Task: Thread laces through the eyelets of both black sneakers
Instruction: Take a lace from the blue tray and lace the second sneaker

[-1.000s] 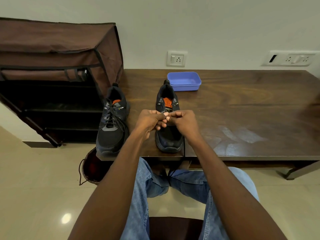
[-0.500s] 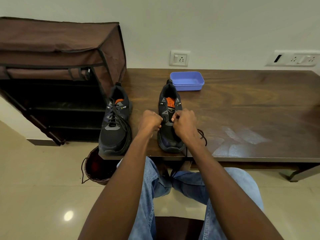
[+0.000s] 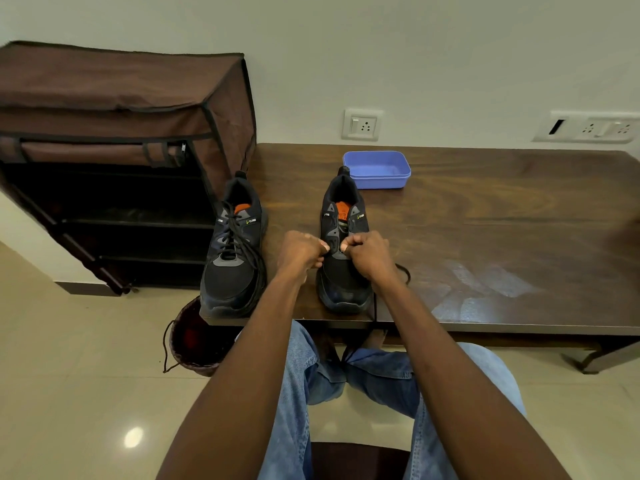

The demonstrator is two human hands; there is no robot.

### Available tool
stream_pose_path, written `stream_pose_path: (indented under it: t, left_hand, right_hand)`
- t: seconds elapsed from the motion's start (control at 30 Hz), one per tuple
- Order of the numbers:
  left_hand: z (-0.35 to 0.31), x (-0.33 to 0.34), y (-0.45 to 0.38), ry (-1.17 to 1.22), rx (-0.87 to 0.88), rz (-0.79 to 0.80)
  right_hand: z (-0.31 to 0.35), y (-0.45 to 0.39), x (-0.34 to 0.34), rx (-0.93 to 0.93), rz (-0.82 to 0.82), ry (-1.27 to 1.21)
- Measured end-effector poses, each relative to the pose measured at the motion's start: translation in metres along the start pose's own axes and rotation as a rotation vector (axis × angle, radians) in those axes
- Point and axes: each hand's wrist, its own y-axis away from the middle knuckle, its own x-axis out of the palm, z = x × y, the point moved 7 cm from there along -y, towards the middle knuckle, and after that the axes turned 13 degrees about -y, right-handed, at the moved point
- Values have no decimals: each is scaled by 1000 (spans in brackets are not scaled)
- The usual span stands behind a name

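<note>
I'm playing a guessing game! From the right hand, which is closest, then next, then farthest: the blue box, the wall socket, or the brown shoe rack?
From the right hand:
1. Blue box, on the table just behind the shoe.
2. Wall socket, above the box.
3. Shoe rack, far off to the left.

The left hand (image 3: 302, 251) and right hand (image 3: 367, 255) cover the lower eyelets of the right sneaker (image 3: 343, 244), and whatever their curled fingers pinch is hidden. A lace (image 3: 403, 271) drops over the table's (image 3: 485, 220) near edge, out of sight. The table's right end is cut off, as is the rack's (image 3: 114, 140) left side.
</note>
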Motion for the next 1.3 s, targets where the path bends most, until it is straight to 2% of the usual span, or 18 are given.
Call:
stream_pose_path:
  t: [0.1,0.23,0.57,0.73,0.9,1.0,1.07,1.13,1.23,1.3]
  left_hand:
    - [3,1,-2,20,11,17]
    - [4,2,-3,21,16,33]
    - [1,-1,-3,-23,17,101]
    - [-2,0,0,-23,60,107]
    - [-3,-6,3,-48,143,114]
    - [-12,-7,9,-138,333,103]
    - [-20,-6,13,-304,489,31]
    - [-25,-4,18,-394,554,-4]
    - [-27,-5,18,-454,570,-2]
    - [-27,-8,20,-391,595,67]
  right_hand:
    - [2,7,0,69,101,-165]
    - [4,8,2,180,203,-233]
    - [3,8,4,227,145,-347]
    - [5,1,-2,-21,23,-137]
    - [-1,-5,1,36,-5,-147]
    - [10,-2,-7,39,64,-144]
    - [20,-6,-16,-60,39,-78]
    - [28,-7,-21,-163,-25,42]
    - [21,-9,-19,-74,-11,139]
    - [16,-10,-16,37,43,161]
